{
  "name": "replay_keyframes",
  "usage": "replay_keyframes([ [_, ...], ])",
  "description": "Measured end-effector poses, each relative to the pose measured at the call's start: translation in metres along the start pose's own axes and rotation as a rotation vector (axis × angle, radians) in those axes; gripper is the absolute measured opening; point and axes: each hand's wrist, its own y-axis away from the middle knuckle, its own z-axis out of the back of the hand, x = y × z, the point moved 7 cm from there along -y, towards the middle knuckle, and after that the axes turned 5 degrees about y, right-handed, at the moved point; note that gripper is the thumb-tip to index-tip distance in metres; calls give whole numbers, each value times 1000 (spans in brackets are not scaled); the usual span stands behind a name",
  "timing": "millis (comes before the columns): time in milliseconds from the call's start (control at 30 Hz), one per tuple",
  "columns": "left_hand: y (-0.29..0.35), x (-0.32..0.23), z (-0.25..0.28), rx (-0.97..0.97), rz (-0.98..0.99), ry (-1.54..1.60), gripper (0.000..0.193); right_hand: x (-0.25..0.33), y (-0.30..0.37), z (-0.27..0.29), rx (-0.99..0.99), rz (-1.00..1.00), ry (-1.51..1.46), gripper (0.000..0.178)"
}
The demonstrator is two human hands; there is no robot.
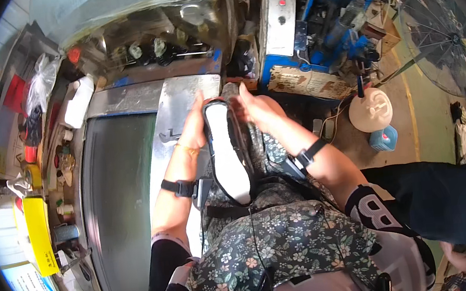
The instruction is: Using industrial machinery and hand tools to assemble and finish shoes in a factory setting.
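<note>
A dark shoe upper (225,146) lies lengthwise over my lap, its white underside turned up and its narrow end away from me. Along the left of its far end, my left hand (194,124) grips the edge, the fingers partly hidden behind it. My right hand (258,108) is at the right of the same end, thumb stretched out and fingers apart. Its fingertips are blurred, and whether they touch the shoe upper I cannot tell. Black straps with small devices circle both forearms. A floral apron (278,244) covers my lap beneath the shoe upper.
On my left runs a dark conveyor belt (124,198) with a metal plate (173,103) beside it. A cluttered shelf with a yellow box (39,235) stands beyond. At right are a blue machine (282,25), a large fan (447,35), a plastic jug (371,109) and another person's dark clothing (440,196).
</note>
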Motion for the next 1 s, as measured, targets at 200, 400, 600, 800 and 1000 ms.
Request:
replay_keyframes([
  [200,-6,-10,19,-266,-317,-771,56,46,-8,-59,-121,755,1400,27],
  [400,-7,-21,11,-408,-239,-1012,59,68,3,-64,-272,792,1117,21],
  [600,-6,18,5,-42,42,211,37,8,-40,-18,-2,553,164,29],
  [800,-5,6,101,-341,-64,446,36,-37,86,-40,331,332,454,71],
  [1000,27,-3,34,-355,-392,95,50,-26,90,-34,183,555,778,112],
])
